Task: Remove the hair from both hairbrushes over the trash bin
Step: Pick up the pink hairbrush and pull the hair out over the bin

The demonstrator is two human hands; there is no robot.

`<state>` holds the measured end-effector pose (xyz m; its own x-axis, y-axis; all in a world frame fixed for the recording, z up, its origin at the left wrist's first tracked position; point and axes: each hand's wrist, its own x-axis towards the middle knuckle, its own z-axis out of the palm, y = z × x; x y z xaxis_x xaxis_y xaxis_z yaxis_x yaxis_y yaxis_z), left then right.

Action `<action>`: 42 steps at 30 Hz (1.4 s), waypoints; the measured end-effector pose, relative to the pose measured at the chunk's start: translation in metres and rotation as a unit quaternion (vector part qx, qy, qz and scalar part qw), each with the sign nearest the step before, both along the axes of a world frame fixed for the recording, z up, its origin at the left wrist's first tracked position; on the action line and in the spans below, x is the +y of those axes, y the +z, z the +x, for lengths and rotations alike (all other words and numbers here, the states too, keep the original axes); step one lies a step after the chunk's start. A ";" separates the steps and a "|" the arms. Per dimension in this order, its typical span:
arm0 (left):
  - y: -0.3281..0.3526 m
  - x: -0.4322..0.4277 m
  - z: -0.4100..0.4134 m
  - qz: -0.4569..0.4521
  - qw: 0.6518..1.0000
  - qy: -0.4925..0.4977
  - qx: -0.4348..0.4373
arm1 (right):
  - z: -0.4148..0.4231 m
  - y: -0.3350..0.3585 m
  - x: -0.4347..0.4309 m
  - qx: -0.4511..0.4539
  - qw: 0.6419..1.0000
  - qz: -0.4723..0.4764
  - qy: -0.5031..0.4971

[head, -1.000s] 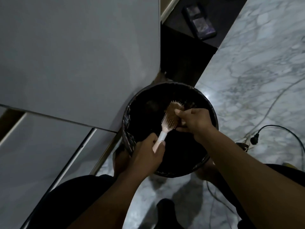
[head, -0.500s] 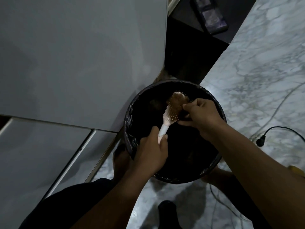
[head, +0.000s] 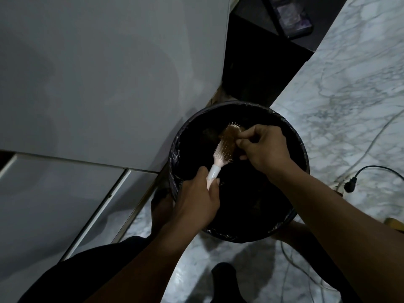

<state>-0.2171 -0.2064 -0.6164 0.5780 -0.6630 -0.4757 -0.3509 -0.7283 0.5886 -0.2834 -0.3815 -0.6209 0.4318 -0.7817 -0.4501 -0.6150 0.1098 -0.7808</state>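
Over a round trash bin lined with a black plastic bag, seen from the head camera looking straight down, two bare hands work on one hairbrush. The bin stands on a pale marble-patterned floor, close against the corner of a large grey cabinet on its left side.

The left hand has its grip clamped around the lower end of the brush's pale handle, with the thumb lying along the white part of the handle. The brush slants up and to the right from that hand, its bristle face turned upward and its head above the dark opening of the bin.

The right hand comes in from the right, its forearm crossing over the bin's near rim. Its fingertips are pinched together on a brownish mat of hair that covers the upper half of the bristles; the lower bristles near the handle show bare and pale.

A black power plug on a dark cord lies on the floor to the right of the bin, with a thin light cord trailing near it. A dark flat object lies at the top, on a black surface beyond the cabinet. The room is dim, and the inside of the bin is too dark to make out.
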 end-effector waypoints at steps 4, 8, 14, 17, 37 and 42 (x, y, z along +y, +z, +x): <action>-0.001 0.000 0.000 0.012 1.000 0.002 0.005 | 0.000 0.002 0.000 0.025 0.999 0.022 0.037; -0.001 -0.004 0.000 -0.029 1.000 -0.002 0.010 | -0.002 0.007 0.000 0.002 0.997 0.046 0.067; 0.001 -0.007 -0.003 -0.050 0.998 0.014 0.023 | -0.006 0.006 -0.001 0.023 0.990 -0.105 0.093; 0.000 -0.008 -0.002 -0.037 0.999 0.008 0.016 | -0.009 0.000 -0.008 0.009 0.997 -0.066 0.033; 0.001 -0.012 0.002 -0.041 0.999 0.007 -0.008 | -0.002 0.006 -0.013 -0.111 0.963 0.191 -0.156; 0.002 -0.011 0.001 -0.034 0.999 -0.004 -0.012 | -0.003 0.008 -0.011 -0.078 0.982 0.158 -0.063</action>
